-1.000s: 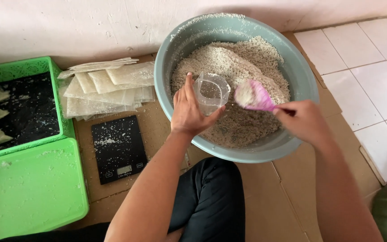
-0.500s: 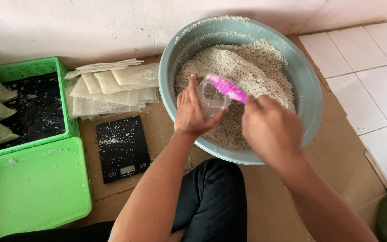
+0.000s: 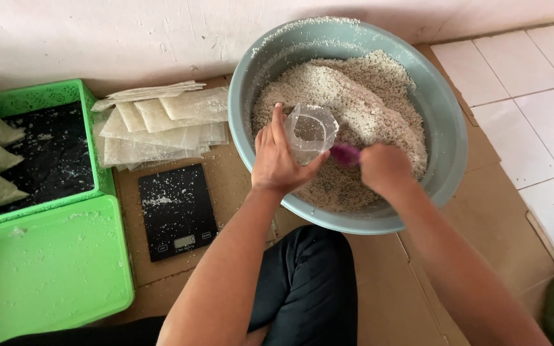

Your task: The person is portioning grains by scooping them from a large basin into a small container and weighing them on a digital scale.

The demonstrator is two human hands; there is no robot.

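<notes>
The right hand [image 3: 386, 168] has dropped its pink scoop [image 3: 345, 154] from above the clear bag [image 3: 312, 131] into the grain-filled basin [image 3: 447, 122], gripping the handle, while the left hand [image 3: 280, 160] pinches the bag's mouth open beside it.

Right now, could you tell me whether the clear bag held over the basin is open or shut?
Open. The left hand holds the clear bag with its mouth spread wide, facing up, above the grain in the basin.
</notes>
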